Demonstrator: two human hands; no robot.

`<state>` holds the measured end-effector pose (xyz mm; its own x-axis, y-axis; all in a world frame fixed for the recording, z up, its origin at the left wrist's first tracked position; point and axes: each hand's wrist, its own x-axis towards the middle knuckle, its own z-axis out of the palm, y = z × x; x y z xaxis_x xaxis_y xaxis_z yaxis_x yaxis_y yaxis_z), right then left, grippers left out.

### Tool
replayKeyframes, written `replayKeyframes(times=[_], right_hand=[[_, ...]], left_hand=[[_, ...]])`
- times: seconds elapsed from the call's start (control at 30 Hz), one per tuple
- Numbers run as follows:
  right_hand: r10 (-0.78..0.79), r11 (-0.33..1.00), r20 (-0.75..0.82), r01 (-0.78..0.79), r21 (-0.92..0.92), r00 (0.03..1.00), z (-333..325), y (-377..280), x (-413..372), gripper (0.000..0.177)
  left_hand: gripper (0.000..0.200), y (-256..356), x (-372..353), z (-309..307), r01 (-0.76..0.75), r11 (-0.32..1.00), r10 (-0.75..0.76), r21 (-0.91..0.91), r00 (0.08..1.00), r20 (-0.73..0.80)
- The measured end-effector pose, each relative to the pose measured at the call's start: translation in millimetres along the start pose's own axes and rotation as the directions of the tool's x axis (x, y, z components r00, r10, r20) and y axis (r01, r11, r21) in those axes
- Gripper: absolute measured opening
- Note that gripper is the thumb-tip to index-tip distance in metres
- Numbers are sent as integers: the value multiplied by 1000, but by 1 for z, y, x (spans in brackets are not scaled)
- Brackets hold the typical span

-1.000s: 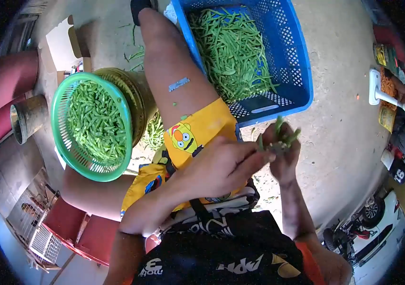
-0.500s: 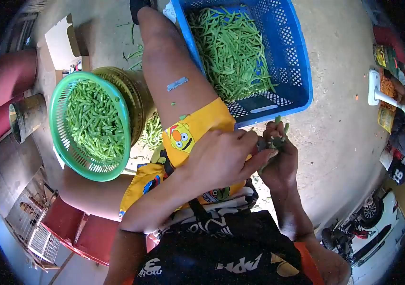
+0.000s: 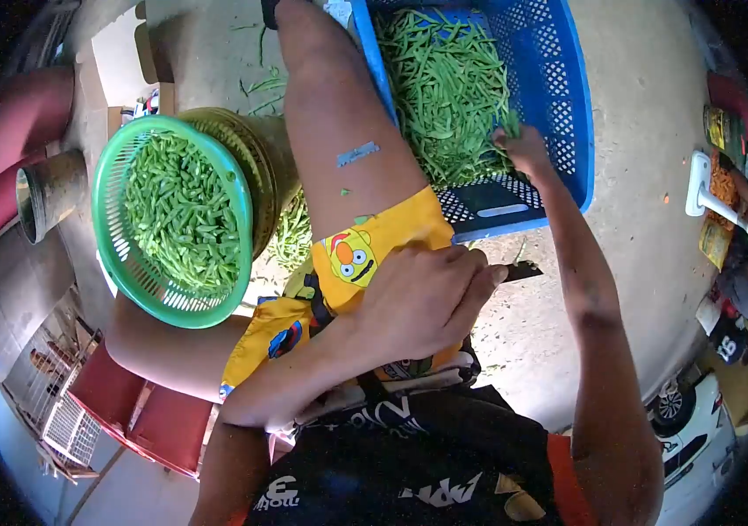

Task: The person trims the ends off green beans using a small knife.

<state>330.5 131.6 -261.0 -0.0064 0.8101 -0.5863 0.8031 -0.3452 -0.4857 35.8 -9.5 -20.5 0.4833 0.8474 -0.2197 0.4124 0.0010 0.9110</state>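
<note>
My left hand (image 3: 431, 294), over my lap, is closed around a small knife; its dark blade (image 3: 523, 271) sticks out to the right past my thumb. My right hand (image 3: 525, 151) reaches into the blue crate (image 3: 574, 114), fingers closed around green beans (image 3: 512, 124) at the right side of the pile. Whole long beans (image 3: 444, 96) fill much of the crate's left part. To the left, a green basket (image 3: 104, 219) is tilted towards me and holds cut bean pieces (image 3: 185, 215).
The basket leans by a round yellowish tub (image 3: 260, 167). More beans (image 3: 291, 235) lie beneath my raised leg, with scraps (image 3: 264, 86) on the floor. Red chairs (image 3: 163, 425) stand lower left, an open cardboard box (image 3: 124, 57) upper left. Another person (image 3: 742, 285) sits far right.
My right hand has left the knife and moved up and right into the crate. My left hand stays over my lap with the knife, its blade now exposed. The view has shifted slightly.
</note>
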Motion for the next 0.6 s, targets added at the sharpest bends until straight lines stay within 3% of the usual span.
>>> replayKeyframes(times=[0.03,0.07,0.1,0.13,0.2,0.27,0.33,0.37,0.4,0.47,0.5,0.53,0.6], right_hand=[[-5,1000,6,5,-4,1000,12,14,21,33],[-24,935,46,38,-352,999,24,25,36,35],[-31,753,89,82,-653,996,35,36,44,37],[-36,752,95,90,-653,995,44,44,51,37],[131,778,31,-83,-622,991,60,60,62,38],[44,821,40,-13,-571,998,64,80,75,38],[39,928,59,-15,-371,997,62,88,75,37],[108,936,-13,-106,-337,994,36,26,43,32],[108,935,-18,-107,-338,994,25,16,36,32],[-133,975,-102,111,-191,986,8,1,27,24],[-71,978,-55,80,192,996,-8,-22,1,21],[-44,840,2,36,542,999,-27,-57,-36,18],[-91,778,-63,111,619,994,-44,-94,-89,18]], left_hand=[[34,1,2,-3,5,1000,-5,-2,1000,-7],[35,4,3,-8,4,1000,-4,-15,1000,6],[35,6,3,-12,3,1000,-3,-28,1000,20],[35,6,3,-13,9,1000,-9,-27,1000,14],[40,7,2,-15,-20,999,17,-35,998,-59],[39,1,3,-16,-24,998,20,-54,997,-74],[39,-1,-1,-17,-30,996,24,-83,997,-68],[35,-2,-1,-19,1,992,-4,-124,1000,-29],[31,-2,-1,-20,34,986,-32,-166,999,12],[27,-2,-1,-21,46,974,-50,-222,999,-11],[23,-3,0,-23,61,959,-72,-277,997,-30],[23,-3,2,-29,39,962,-51,-270,998,-41],[19,-5,3,-40,25,984,-52,-178,987,-149]])
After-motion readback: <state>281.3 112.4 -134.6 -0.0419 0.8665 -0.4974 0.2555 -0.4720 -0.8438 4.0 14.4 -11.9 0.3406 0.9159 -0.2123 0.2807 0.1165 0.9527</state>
